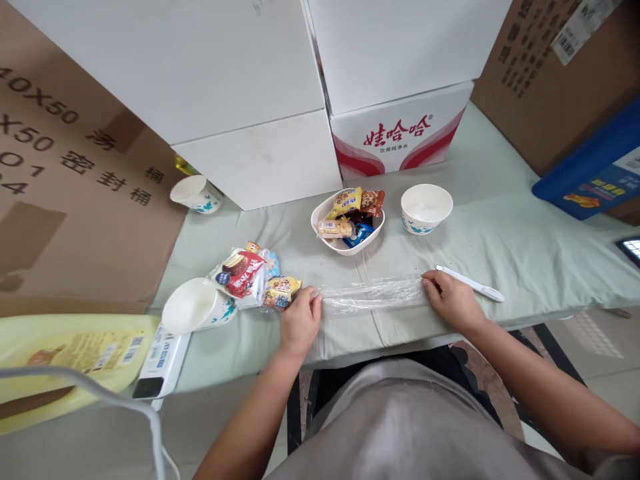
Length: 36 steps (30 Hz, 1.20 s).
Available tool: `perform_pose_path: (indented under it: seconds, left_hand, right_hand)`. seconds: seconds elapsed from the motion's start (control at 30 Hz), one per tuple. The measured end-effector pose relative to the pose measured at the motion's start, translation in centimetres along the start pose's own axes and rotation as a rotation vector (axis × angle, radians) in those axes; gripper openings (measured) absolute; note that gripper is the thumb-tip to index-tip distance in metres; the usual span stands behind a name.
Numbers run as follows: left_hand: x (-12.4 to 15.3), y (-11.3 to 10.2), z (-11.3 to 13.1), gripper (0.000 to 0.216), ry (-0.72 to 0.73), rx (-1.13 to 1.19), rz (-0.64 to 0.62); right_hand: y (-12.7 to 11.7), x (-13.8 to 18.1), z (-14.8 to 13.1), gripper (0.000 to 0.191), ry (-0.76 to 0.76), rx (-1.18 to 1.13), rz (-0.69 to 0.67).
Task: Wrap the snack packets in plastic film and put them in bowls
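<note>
A strip of clear plastic wrap (373, 295) is stretched between my two hands, low over the table's front edge. My left hand (301, 320) pinches its left end, close beside a heap of packaged snacks (245, 277). The other end is pinched by my right hand (450, 300), next to a white utility knife (473, 283) lying on the cloth. Beyond the wrap stands a white bowl (345, 250) filled with wrapped snacks (345, 203). To its right is a white paper cup (427, 210) with a blue-green print.
Another paper cup (193, 307) lies tilted by the snack heap, and one more (196, 195) stands farther back. White boxes (270, 153) and a printed carton (400, 133) line the rear. A yellow jug (75, 353) is at the left, a blue box (590, 173) at the right.
</note>
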<state>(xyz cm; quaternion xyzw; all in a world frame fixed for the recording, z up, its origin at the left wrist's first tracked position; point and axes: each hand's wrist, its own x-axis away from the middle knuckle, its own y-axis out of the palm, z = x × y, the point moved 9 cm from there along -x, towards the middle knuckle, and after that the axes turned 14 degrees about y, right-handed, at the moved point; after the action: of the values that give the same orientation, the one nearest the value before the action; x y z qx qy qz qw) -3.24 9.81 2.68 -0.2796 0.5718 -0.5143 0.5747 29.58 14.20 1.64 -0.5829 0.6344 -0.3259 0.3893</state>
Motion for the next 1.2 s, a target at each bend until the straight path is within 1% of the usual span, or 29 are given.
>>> perform_pose_path:
  seconds: [0.1,0.17,0.27,0.4,0.47,0.5,0.57,0.63,0.67,0.73,0.83,0.9,0.93,1.0,1.07,1.13,1.2]
  left_hand:
    - [-0.2,0.6,0.7,0.024,0.004,-0.140,-0.074]
    - [-0.2,0.4,1.3,0.025,0.012,-0.199,-0.096]
    - [-0.1,0.0,2.0,0.027,0.020,-0.230,-0.094]
    - [0.0,0.1,1.8,0.027,-0.002,-0.255,-0.097]
    - [-0.1,-0.3,1.9,0.026,0.012,-0.266,-0.064]
    - [-0.2,-0.7,2.2,0.025,0.033,-0.267,-0.028]
    - [-0.3,-1.9,3.4,0.022,0.101,-0.243,0.075]
    - [-0.3,-2.7,5.2,0.019,0.196,-0.164,0.155]
    - [-0.3,-2.7,6.3,0.019,0.247,-0.105,0.162]
    - [-0.2,-1.8,8.4,0.022,0.334,0.011,0.097]
    - [-0.1,0.8,11.0,0.034,0.369,0.103,-0.089]
    - [0.0,2.2,12.2,0.047,0.367,0.118,-0.174]
    - [0.1,2.6,12.9,0.054,0.377,0.124,-0.195]
    - [0.3,2.9,14.4,0.065,0.437,0.158,-0.201]
    - [0.8,2.8,16.0,0.067,0.523,0.229,-0.172]
    - [1.2,2.5,17.2,0.055,0.601,0.320,-0.126]
    - [1.5,2.2,17.9,0.036,0.649,0.421,-0.087]
  right_hand:
    - [0.4,-0.4,-1.1,0.027,-0.034,0.116,0.037]
    - [0.3,-0.5,-1.8,0.028,-0.061,0.152,0.067]
    - [0.5,-0.9,-2.3,0.029,-0.062,0.193,0.079]
    - [1.6,-1.4,-2.3,0.029,-0.025,0.303,0.013]
    - [1.9,-1.5,-2.3,0.030,-0.016,0.318,-0.008]
    - [1.8,-1.4,-2.3,0.031,-0.016,0.305,-0.003]
    - [1.2,-1.3,-2.4,0.034,-0.028,0.248,0.039]
    - [0.4,-1.1,-2.5,0.036,-0.046,0.189,0.093]
    - [0.1,-1.0,-2.5,0.035,-0.055,0.167,0.106]
    - [-0.1,-1.0,-2.5,0.027,-0.076,0.134,0.086]
    - [-0.1,-0.5,-2.7,0.016,-0.095,0.091,-0.014]
    - [-0.4,0.2,-2.7,0.014,-0.045,0.019,-0.104]
    - [-0.6,0.7,-2.5,0.012,-0.001,-0.038,-0.162]
    - [-0.8,2.2,-2.3,0.008,0.094,-0.187,-0.295]
    - [-1.1,3.9,-2.7,0.008,0.136,-0.348,-0.436]
    - [-1.2,5.5,-3.9,0.013,0.092,-0.483,-0.618]
    - [-1.3,6.7,-5.5,0.021,-0.008,-0.601,-0.818]
